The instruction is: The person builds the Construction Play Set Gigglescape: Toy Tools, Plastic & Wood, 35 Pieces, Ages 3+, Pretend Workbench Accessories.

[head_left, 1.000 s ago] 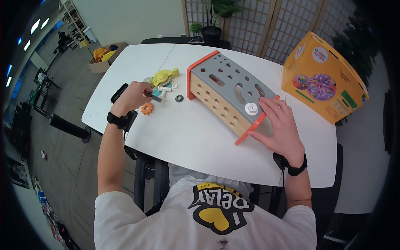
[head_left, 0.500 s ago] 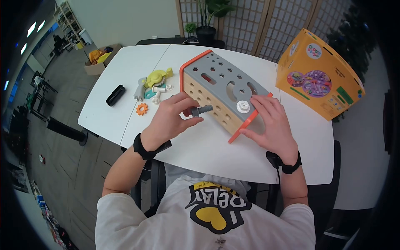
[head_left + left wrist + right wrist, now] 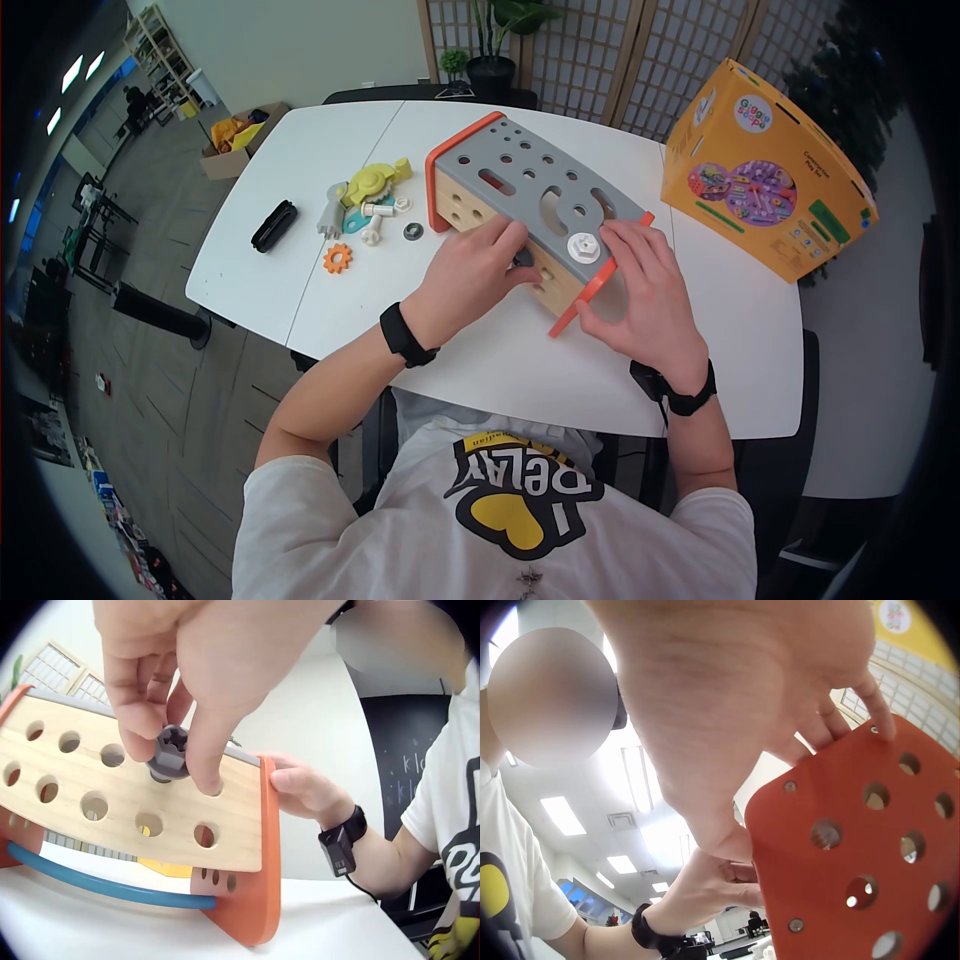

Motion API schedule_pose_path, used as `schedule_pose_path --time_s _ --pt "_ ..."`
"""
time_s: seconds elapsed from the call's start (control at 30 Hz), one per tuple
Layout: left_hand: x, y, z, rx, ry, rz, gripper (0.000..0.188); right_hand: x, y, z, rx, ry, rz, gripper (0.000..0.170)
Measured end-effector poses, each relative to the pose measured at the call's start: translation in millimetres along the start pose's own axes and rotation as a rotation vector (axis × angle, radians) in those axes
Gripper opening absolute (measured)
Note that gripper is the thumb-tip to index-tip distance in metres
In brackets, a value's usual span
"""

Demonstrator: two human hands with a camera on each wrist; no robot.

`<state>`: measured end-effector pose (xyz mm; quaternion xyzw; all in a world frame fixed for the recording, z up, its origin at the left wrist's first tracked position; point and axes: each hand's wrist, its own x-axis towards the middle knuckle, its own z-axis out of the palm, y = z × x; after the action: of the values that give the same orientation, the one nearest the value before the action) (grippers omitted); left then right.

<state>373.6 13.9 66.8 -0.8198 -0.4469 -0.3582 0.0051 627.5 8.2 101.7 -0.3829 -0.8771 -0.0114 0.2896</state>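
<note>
My left hand [image 3: 468, 275] pinches a dark grey toy bolt [image 3: 171, 754] by its head, between thumb and fingers. The bolt's shank points into the upper row of holes in the pale wooden side [image 3: 90, 780] of a toy workbench; its tip is hidden. With my right hand [image 3: 650, 300] I grip the orange end panel [image 3: 817, 847] of that workbench, thumb on the near edge and fingers reaching over the grey top [image 3: 525, 165]. Close to those fingers, a white bolt head [image 3: 583, 248] sits on the top. A blue bar [image 3: 112, 887] runs low along the workbench.
Left of the workbench lie a yellow toy piece [image 3: 375, 182], a grey toy piece [image 3: 332, 212], white bolts [image 3: 372, 232], a dark nut [image 3: 413, 231] and an orange gear [image 3: 338, 258]. Farther left is a black case [image 3: 274, 226]. A large yellow box [image 3: 765, 170] stands at the right.
My left hand has carried the grey bolt from the loose pieces rightward to the workbench's wooden side, turning it toward the holes. The right hand keeps its grip on the end panel.
</note>
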Motion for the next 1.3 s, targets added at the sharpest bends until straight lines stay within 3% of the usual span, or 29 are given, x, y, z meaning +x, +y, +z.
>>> schedule_pose_path --time_s 0.23,0.47,0.6,0.63,0.73,0.83,0.93,1.03,1.3 --pt "8.1 -5.1 -13.2 0.142 -0.036 0.235 0.046 -0.6 12.5 -4.4 0.025 -0.030 0.022 0.076" --pt "12.5 -18.9 -62.6 0.172 -0.084 0.406 0.049 -3.0 53.0 -27.9 0.280 -0.221 0.043 0.077" --pt "8.2 -22.8 -84.2 0.250 -0.297 0.377 0.061 -10.6 79.6 -34.2 0.472 -0.275 0.082 0.080" --pt "6.8 -24.2 -86.9 0.250 -0.392 0.344 0.072 -13.5 86.8 -33.0 0.537 -0.277 0.090 0.081" --pt "4.4 -28.5 -86.9 0.307 -0.482 0.380 0.067 -24.8 104.6 -24.4 0.666 -0.168 0.153 0.080" --pt "3.1 -42.7 -73.0 0.534 -0.396 0.532 0.064 -36.3 114.7 -6.3 0.789 -0.087 0.413 0.082" --pt "8.5 -46.0 -60.3 0.457 -0.355 0.545 0.061 -41.6 128.0 -6.0 0.579 -0.512 0.456 0.084" --pt "12.9 -48.5 -54.0 0.518 -0.345 0.589 0.062 -41.0 120.1 -0.1 0.523 -0.636 0.458 0.082" --pt "26.0 -52.4 -49.1 0.536 -0.287 0.628 0.055 -41.7 130.5 14.2 0.816 -0.436 0.552 0.082"
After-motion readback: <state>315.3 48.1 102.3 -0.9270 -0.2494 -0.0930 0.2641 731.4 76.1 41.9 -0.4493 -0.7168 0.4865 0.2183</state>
